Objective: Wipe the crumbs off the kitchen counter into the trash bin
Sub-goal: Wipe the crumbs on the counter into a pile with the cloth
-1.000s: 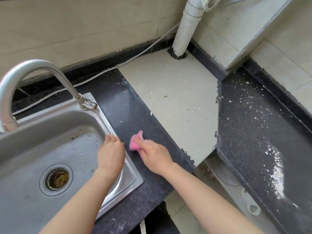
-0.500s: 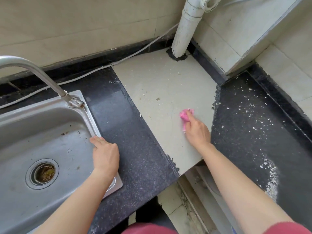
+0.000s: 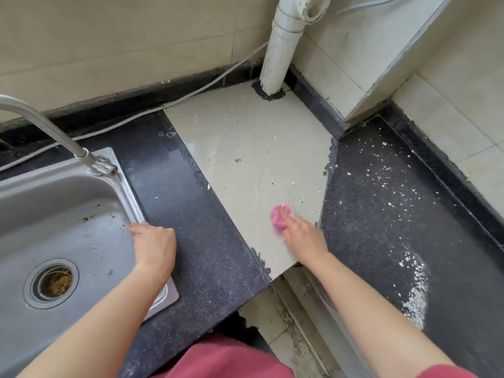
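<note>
My right hand (image 3: 304,236) presses a crumpled pink cloth (image 3: 281,217) onto the beige tile section (image 3: 245,148) of the counter, near its front right edge. Small crumbs dot that tile ahead of the cloth. The black granite counter (image 3: 381,214) to the right carries many white crumbs, with a thick swept pile (image 3: 416,285) near its front. My left hand (image 3: 154,248) rests curled on the right rim of the steel sink (image 3: 68,214), holding nothing that I can see. No trash bin is in view.
A curved faucet (image 3: 54,135) rises over the sink's back rim. A white drain pipe (image 3: 281,50) stands at the tile's back corner, and a grey cable (image 3: 163,106) runs along the wall. Below the counter's front gap lies a tiled floor (image 3: 272,317).
My right hand swept the pink cloth from the black counter beside the sink across to the beige tile, then drew it back toward the front edge. My left hand stayed on the sink rim.
</note>
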